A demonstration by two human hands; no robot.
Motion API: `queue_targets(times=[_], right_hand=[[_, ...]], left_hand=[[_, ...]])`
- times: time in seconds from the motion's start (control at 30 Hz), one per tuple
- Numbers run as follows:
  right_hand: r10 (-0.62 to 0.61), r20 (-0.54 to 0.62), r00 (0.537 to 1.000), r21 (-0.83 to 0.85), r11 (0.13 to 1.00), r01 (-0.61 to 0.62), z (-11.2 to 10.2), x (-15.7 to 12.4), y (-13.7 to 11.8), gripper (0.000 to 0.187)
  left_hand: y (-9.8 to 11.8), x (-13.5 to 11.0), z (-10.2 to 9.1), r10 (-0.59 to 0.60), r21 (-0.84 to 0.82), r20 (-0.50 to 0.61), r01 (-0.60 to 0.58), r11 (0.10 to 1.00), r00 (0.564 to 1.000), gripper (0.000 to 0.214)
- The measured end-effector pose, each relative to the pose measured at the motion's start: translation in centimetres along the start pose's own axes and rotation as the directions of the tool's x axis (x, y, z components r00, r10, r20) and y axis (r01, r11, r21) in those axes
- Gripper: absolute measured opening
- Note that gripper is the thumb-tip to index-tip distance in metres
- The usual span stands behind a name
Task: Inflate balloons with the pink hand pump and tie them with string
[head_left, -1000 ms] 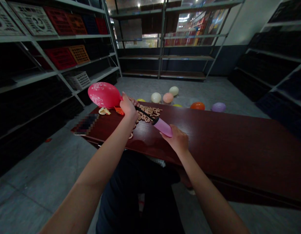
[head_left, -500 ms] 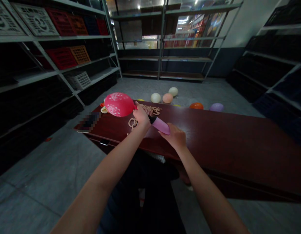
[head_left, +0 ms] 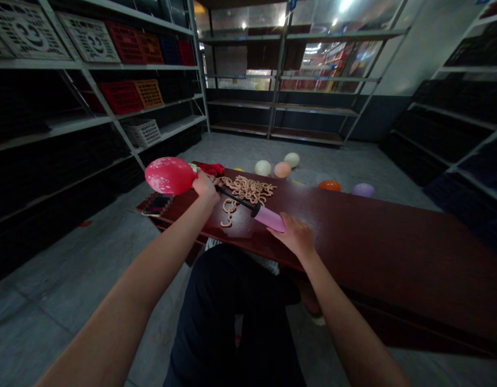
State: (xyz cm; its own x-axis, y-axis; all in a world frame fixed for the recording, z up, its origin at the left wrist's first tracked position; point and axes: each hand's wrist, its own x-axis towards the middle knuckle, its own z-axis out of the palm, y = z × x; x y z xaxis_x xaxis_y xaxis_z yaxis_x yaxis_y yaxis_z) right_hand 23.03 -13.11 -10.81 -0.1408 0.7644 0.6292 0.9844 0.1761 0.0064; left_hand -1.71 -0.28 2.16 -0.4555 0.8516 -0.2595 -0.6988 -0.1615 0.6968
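My left hand [head_left: 206,187] is closed around the neck of an inflated pink balloon [head_left: 170,175] with white print, held over the left end of the dark red table [head_left: 373,236]. The balloon's neck meets the black rod of a hand pump [head_left: 254,210]. My right hand [head_left: 295,236] grips the pump's pink barrel, and the rod is drawn out between the two hands. Beneath the pump lies a heap of pale uninflated balloons [head_left: 245,191].
A phone [head_left: 156,205] lies at the table's left corner, with a red item [head_left: 211,169] behind the balloon. Several inflated balloons [head_left: 282,169] rest on the floor beyond the table. Metal shelves with crates [head_left: 123,97] line the left, back and right walls.
The pump rod went from drawn out to pushed in and is drawn out again. The balloon and my left hand moved back to the left. The camera view shifted slightly.
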Motion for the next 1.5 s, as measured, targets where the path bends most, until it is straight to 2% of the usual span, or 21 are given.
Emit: queue_targets(times=[0.1,0.23,0.37,0.53,0.73,0.87,1.03,1.23,1.5], right_hand=[[-0.024,-0.020,1.000,0.011,1.000,0.024,0.1,0.0,0.0,0.043],[-0.001,-0.042,0.999,0.043,0.999,0.003,0.3,0.1,0.3,0.042],[0.110,-0.054,0.992,0.044,0.993,-0.108,0.5,0.3,0.8,0.041],[0.197,-0.027,0.980,0.043,0.980,-0.196,0.8,0.4,1.2,0.043],[0.256,-0.014,0.966,0.050,0.966,-0.255,1.0,0.4,1.2,0.046],[0.249,-0.003,0.968,0.066,0.966,-0.248,0.8,0.4,1.0,0.045],[0.169,0.039,0.985,0.096,0.980,-0.172,0.8,0.4,0.7,0.046],[0.088,0.065,0.994,0.094,0.991,-0.094,0.5,0.0,0.5,0.046],[0.006,0.041,0.999,0.087,0.996,-0.010,-0.1,0.0,0.2,0.042]], left_hand=[[1.3,0.5,0.4,0.011,0.048,0.007,-0.012,0.999,1.000,0.046],[0.7,0.5,1.8,0.018,0.011,0.053,-0.018,1.000,0.998,0.048],[-1.5,0.1,3.8,0.049,-0.065,0.096,-0.043,0.997,0.994,0.049],[-4.8,-2.1,5.6,0.043,-0.029,0.185,-0.038,0.999,0.982,0.048],[-9.8,-5.8,5.3,-0.024,-0.002,0.256,0.026,1.000,0.966,0.053],[-11.0,-6.8,4.7,-0.060,0.048,0.273,0.049,0.998,0.960,0.053],[-9.4,-6.3,3.8,-0.072,0.062,0.256,0.058,0.996,0.964,0.053],[-6.9,-5.0,1.6,-0.048,0.019,0.179,0.045,0.999,0.983,0.051],[-1.4,-1.5,-0.4,-0.014,-0.016,0.064,0.016,1.000,0.998,0.046]])
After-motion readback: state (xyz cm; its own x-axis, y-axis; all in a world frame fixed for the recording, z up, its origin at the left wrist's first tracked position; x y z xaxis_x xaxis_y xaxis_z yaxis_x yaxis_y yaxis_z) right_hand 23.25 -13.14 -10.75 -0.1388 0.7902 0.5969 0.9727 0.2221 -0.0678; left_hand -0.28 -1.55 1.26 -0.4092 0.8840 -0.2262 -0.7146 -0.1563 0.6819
